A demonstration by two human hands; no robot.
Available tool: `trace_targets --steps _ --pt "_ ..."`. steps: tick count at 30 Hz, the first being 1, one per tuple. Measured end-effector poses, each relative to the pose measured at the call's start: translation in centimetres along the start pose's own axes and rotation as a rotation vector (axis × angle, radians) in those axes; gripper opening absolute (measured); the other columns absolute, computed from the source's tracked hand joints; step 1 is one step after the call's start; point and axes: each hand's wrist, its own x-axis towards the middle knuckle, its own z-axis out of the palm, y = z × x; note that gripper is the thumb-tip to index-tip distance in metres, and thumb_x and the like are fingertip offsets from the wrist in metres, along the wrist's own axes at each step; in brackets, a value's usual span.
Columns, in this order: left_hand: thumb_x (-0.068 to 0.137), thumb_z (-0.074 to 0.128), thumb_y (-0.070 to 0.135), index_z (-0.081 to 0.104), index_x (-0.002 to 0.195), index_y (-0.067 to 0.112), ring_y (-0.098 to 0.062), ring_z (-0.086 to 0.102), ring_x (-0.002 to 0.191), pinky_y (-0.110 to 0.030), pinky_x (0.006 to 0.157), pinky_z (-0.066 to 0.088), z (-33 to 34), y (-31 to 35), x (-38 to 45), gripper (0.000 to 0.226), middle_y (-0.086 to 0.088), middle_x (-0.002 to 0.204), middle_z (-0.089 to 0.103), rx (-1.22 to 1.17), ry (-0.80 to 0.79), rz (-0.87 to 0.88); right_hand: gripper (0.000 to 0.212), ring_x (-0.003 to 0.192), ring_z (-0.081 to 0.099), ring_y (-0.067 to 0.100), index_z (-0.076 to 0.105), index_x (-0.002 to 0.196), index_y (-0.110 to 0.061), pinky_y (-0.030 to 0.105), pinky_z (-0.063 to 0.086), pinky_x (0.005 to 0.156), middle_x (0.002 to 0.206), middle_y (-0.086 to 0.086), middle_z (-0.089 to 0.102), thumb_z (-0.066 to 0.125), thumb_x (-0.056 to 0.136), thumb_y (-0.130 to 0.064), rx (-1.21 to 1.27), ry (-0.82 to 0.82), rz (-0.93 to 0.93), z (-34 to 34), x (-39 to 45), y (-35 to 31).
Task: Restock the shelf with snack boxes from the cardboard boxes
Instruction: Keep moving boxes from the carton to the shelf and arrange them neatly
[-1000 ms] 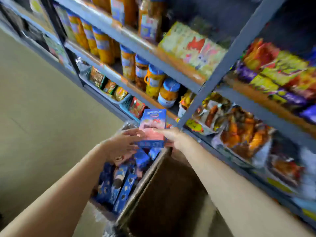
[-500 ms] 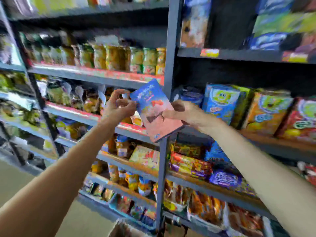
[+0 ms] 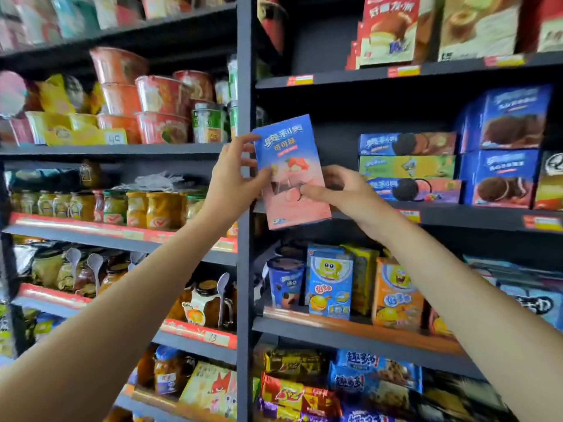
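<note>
— What is nearest the camera?

— Two bare forearms reaching up and forward. The left hand (image 3: 231,175) grips the left edge of a blue and pink snack box (image 3: 291,172): its thumb lies on the front face and its fingers (image 3: 243,141) curl round the side. The right hand (image 3: 341,190) holds the box from the right, thumb pressed on the front near the middle, the other fingers curled behind it.

— And where is the box itself?

— Held upright, tilted slightly to the left, in the air in front of the dark vertical post (image 3: 243,86) that divides the shelving. Its lower edge hangs just before the front lip of the cookie shelf (image 3: 457,216); it is not resting on it.

— What stands on that shelf?

— To the right of the box, a stack of three flat cookie boxes (image 3: 408,167), blue, green and blue-purple, and beyond them taller blue boxes (image 3: 502,147) showing chocolate pies.

— Farther back?

— Left of the post, red instant noodle bowls (image 3: 158,108) over a row of glass jars (image 3: 137,208). Below the hands stand cartoon-printed cartons (image 3: 330,284). On the top right shelf, red cake boxes (image 3: 390,28).
</note>
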Motion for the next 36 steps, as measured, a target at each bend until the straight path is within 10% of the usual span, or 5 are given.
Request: trace_targets --steps 6,11,15,20,36 --pt "0.084 0.059 0.007 0.052 0.127 0.008 -0.023 0.051 0.11 -0.031 0.085 0.05 5.6 0.5 3.6 0.044 -0.011 0.139 0.036 0.483 -0.037 0.303 0.037 0.075 0.051 -0.004 0.049 0.102 -0.019 0.006 0.042 0.061 0.087 -0.013 0.056 0.076 0.078 -0.026 -0.074 0.221 -0.135 -4.1 5.1 -1.1" --pt "0.079 0.047 -0.005 0.056 0.122 -0.004 -0.04 0.041 0.127 -0.049 0.102 0.04 8.7 -4.1 4.2 0.044 -0.026 0.141 0.039 0.952 -0.295 0.438 0.054 0.1 0.057 0.019 0.051 0.109 -0.013 0.031 0.046 0.083 0.108 0.002 0.06 0.079 0.071 -0.038 -0.229 0.255 0.013 -4.1 9.5 2.7" --pt "0.06 0.056 -0.008 0.071 0.07 -0.007 -0.044 0.048 0.12 -0.049 0.092 0.05 9.0 -6.0 4.9 0.018 -0.02 0.097 0.067 1.087 -0.411 0.509 0.059 0.106 0.054 0.024 0.048 0.116 -0.008 0.03 0.04 0.073 0.113 0.007 0.056 0.077 0.073 -0.037 -0.356 0.166 0.096 -3.6 11.5 5.6" --pt "0.091 0.038 0.003 0.063 0.113 -0.002 -0.034 0.001 0.144 -0.037 0.119 0.0 9.4 -7.4 5.2 0.033 -0.014 0.139 0.043 1.094 -0.518 0.167 0.049 0.089 0.048 0.022 0.048 0.101 -0.006 0.029 0.038 0.071 0.098 0.006 0.049 0.072 0.079 -0.043 -0.525 0.082 0.19 -2.9 12.7 6.7" --pt "0.075 0.061 -0.004 0.029 0.133 -0.02 -0.044 0.028 0.136 -0.039 0.11 0.03 10.6 -8.2 5.3 0.067 -0.037 0.14 0.03 0.912 -0.186 0.113 0.049 0.07 0.067 0.03 0.037 0.071 -0.012 0.03 0.054 0.059 0.083 0.008 0.054 0.074 0.077 -0.043 -0.525 -0.072 0.157 -1.8 13.3 5.1"
